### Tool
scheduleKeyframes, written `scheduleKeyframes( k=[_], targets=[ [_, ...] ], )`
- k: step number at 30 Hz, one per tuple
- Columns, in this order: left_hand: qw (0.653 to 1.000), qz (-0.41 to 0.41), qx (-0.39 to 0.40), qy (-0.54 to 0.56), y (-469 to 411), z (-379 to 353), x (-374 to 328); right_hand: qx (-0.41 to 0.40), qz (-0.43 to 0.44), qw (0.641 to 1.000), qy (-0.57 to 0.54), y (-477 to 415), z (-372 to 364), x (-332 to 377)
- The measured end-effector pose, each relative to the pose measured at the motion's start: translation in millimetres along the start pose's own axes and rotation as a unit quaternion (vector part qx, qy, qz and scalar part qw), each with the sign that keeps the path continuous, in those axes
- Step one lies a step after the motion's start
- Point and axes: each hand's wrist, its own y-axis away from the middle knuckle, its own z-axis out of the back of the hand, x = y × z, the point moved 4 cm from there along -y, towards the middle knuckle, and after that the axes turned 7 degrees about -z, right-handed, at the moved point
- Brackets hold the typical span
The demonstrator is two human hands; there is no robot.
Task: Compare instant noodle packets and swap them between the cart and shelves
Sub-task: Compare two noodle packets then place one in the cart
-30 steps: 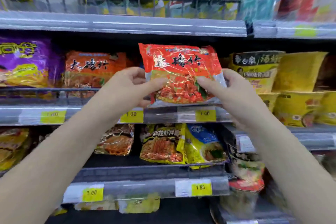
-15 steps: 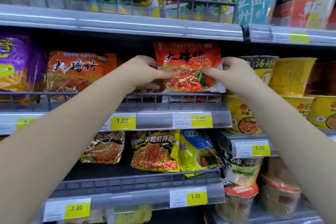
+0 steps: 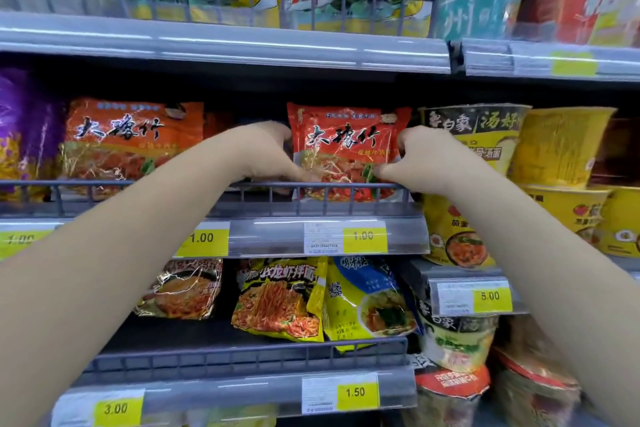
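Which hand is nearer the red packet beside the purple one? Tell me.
Left. The left hand sits just right of that shelved red packet; the right hand is farther right, across the held packet.

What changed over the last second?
The red packet moved away from the camera and down into the middle shelf; its lower edge now sits behind the wire rail. Nothing was let go: the left grip and right grip still pinch its sides, arms reaching further in. The matching packet to the left, the yellow cups and the price tags stayed put.
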Motion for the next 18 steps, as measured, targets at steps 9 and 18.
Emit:
scheduleKeyframes(
  k=[9, 18],
  targets=[
    [0.998, -0.004, -0.025, -0.060, -8, -5, 0, 0.039, -0.004, 0.997, -0.067, -14, -10, -2],
    [1.000, 0.017, 0.012, -0.017, -1, -4, -4, 0.010, -0.017, 0.995, -0.098, -5, -7, -7]
  ],
)
